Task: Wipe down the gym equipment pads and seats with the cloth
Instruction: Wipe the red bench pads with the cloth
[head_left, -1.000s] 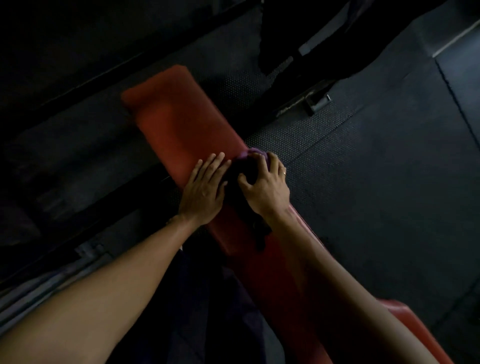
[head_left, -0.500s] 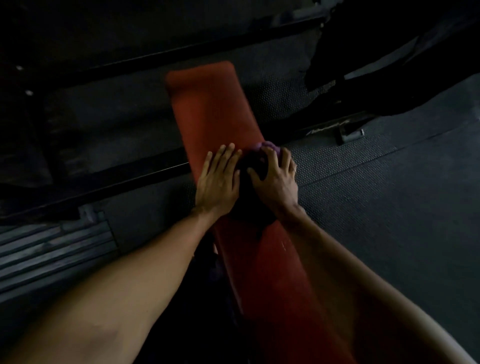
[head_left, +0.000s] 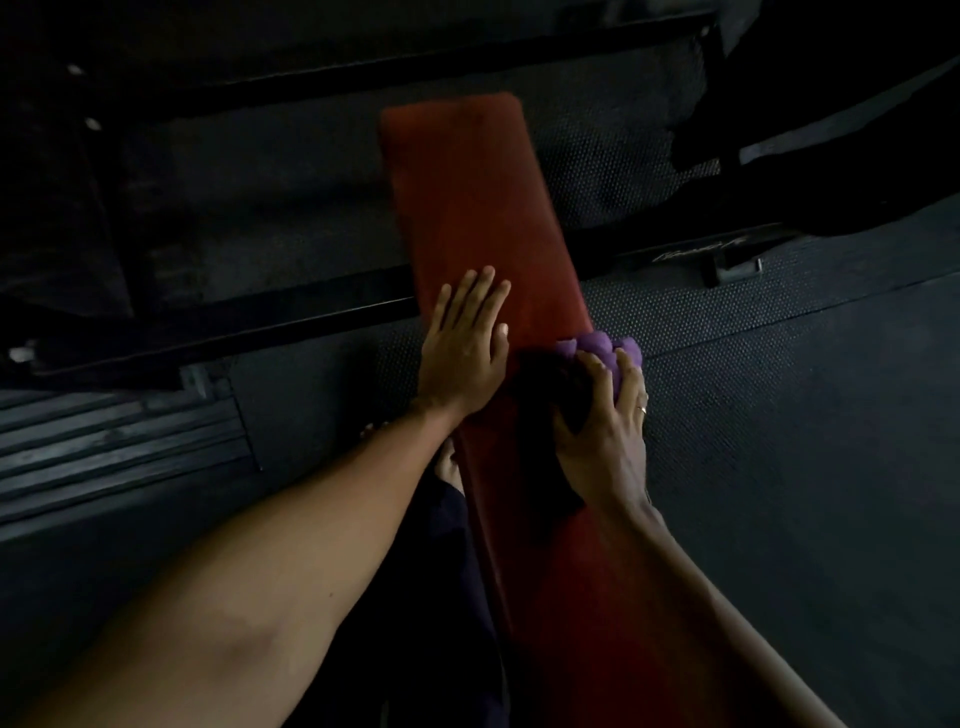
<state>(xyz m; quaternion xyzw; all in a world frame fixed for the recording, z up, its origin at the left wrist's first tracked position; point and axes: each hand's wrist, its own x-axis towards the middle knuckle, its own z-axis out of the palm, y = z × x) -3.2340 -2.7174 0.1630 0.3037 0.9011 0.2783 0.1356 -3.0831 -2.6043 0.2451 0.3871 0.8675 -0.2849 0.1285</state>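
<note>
My left grip (head_left: 460, 358) spread flat on pad (head_left: 467, 197) | right grip (head_left: 602, 431) clutching cloth (head_left: 597, 345) mid-pad (right edge) | far half likely unwiped

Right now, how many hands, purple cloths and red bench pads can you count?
hands: 2, the left hand and the right hand
purple cloth: 1
red bench pad: 1
total: 4

Bench pad (head_left: 467, 208), 12 o'clock: red upholstery, matt, faintly napped, probably vinyl in this dim light. Cloth (head_left: 597, 345), 3 o'clock: soft purple fabric, bunched. Floor mat (head_left: 779, 415), 4 o'clock: black rubber, dimpled, matt. Frame bar (head_left: 260, 330), 9 o'clock: black metal, dull sheen.
</note>
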